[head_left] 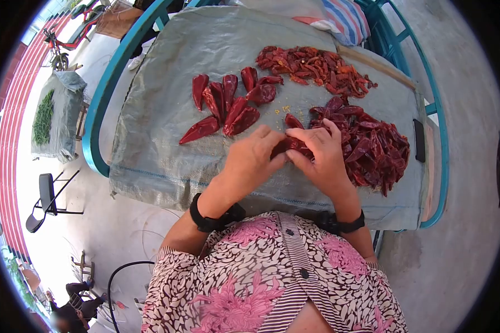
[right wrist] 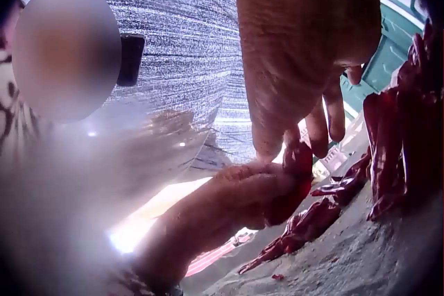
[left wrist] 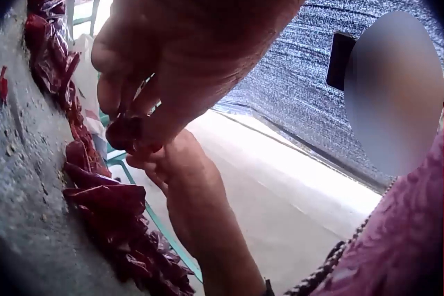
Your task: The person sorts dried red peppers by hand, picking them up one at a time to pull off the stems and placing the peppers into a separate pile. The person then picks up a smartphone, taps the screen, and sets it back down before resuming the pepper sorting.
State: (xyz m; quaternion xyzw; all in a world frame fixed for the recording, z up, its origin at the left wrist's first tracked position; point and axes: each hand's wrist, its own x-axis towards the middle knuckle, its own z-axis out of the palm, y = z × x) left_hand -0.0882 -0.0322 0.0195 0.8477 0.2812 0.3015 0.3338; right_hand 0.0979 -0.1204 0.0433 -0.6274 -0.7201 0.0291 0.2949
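Observation:
Both hands meet over the near middle of the grey woven sheet point(head_left: 166, 161). My left hand point(head_left: 250, 161) and right hand point(head_left: 323, 158) pinch one dried red pepper point(head_left: 298, 145) between them, fingers and thumbs curled on it. In the right wrist view this pepper point(right wrist: 297, 178) shows glossy and dark red; the left wrist view has it partly hidden by fingers. Just beyond the fingertips lies a single pepper point(head_left: 293, 121). Several whole peppers point(head_left: 235, 111) are spread to the left. A heap of wrinkled dark pepper pieces point(head_left: 366, 150) sits beside the right hand.
Farther back lies a brighter red pile of pepper pieces point(head_left: 316, 66), with pale seeds point(head_left: 283, 110) scattered before it. A black phone point(head_left: 419, 140) is at the right edge. Teal metal rails point(head_left: 97, 111) flank the sheet; a striped bag point(head_left: 347, 22) stands behind.

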